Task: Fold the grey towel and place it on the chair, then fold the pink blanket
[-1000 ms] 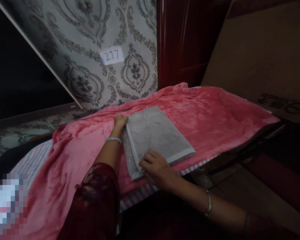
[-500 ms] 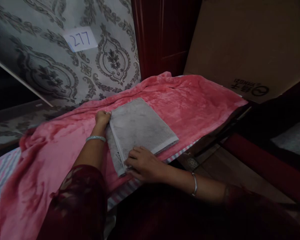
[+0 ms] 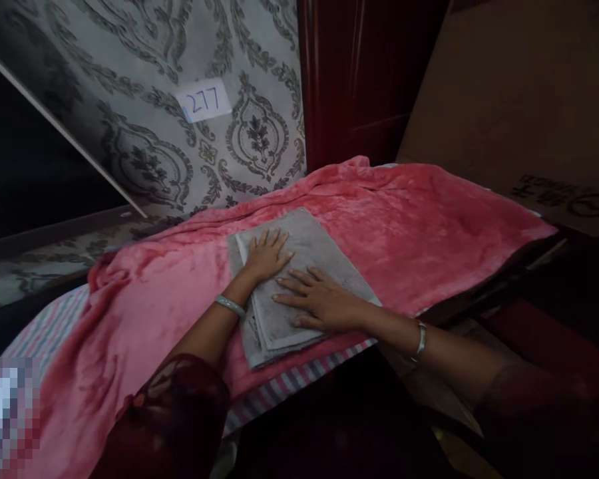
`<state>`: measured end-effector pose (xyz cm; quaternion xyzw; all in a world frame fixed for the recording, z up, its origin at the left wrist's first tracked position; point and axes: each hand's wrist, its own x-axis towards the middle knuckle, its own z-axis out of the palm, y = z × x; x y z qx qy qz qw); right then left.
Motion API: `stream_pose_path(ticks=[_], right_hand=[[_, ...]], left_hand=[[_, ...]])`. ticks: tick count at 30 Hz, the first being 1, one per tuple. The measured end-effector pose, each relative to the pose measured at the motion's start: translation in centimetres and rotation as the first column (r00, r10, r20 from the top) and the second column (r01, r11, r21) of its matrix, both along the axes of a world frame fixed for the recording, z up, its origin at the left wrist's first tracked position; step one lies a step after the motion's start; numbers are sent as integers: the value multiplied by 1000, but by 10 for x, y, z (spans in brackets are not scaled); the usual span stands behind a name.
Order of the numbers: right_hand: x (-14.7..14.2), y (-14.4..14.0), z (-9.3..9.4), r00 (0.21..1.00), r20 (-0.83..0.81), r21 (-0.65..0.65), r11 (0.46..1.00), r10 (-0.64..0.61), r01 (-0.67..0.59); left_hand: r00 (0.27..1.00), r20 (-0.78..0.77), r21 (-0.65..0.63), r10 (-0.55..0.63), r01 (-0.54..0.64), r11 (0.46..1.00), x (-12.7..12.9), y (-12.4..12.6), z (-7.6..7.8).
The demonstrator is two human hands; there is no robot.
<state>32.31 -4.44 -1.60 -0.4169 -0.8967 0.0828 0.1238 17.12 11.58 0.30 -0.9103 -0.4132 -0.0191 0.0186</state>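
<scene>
A grey towel (image 3: 299, 339), folded into a flat rectangle, lies on a pink plush blanket (image 3: 404, 226). My left hand (image 3: 268, 255) rests flat on the upper left part of the towel, fingers spread. Lower and to the right, my right hand (image 3: 324, 301) presses on the towel's middle, palm down with its fingers apart. Neither hand grips anything. Along the towel's left side a lower layer sticks out beyond the top fold.
Under the blanket a striped cloth (image 3: 289, 386) shows at the front edge. Patterned wallpaper (image 3: 259, 133) with a paper marked 277 (image 3: 203, 100) is behind. A cardboard box (image 3: 509, 113) stands at the back right, beside a dark red door panel (image 3: 354, 80).
My left hand has let go of the towel's far left corner and now lies flat on top. My right hand has moved from the near edge onto the middle, fingers spread. The view has shifted.
</scene>
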Motion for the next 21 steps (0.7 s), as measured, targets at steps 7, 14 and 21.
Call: stream_pose_path(ticks=[7,14,21], right_hand=[[-1,-1,3,999,-49,-94,995,18,-23],[7,-1,17,984,-90,-244,955,151,-169],[13,112,56,926,-176,-51,943,-332,329]], left_hand=[[989,45,32,140,-141,989,-6,-2,-8],[930,98,106,353,-363,926,-7,-5,-8],[927,88,84,364,-371,925,-9,-2,-10]])
